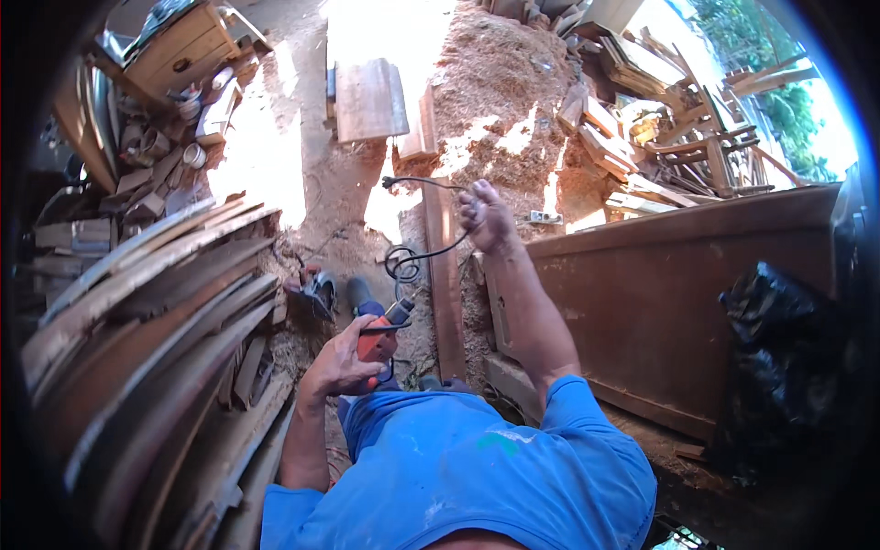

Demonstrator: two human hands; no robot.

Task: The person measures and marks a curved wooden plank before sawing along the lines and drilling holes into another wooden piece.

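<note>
My left hand (344,360) is wrapped round an orange-red power tool (374,343) with a black end, held close in front of my body. The fingers and the angle hide what kind of tool it is. From its black end a black power cord (404,266) loops loosely in the air. Farther forward and to the right, my right hand (486,215) is closed on that cord. The cord's free end, with a dark plug (389,181), sticks out to the left of that fist.
Long boards (156,266) are stacked at my left. A metal tool (316,291) lies near my foot. One plank (444,293) runs ahead over the sawdust-strewn ground. A brown wooden cabinet (669,293) and a black plastic bag (779,339) stand right; scrap wood (697,137) is piled beyond.
</note>
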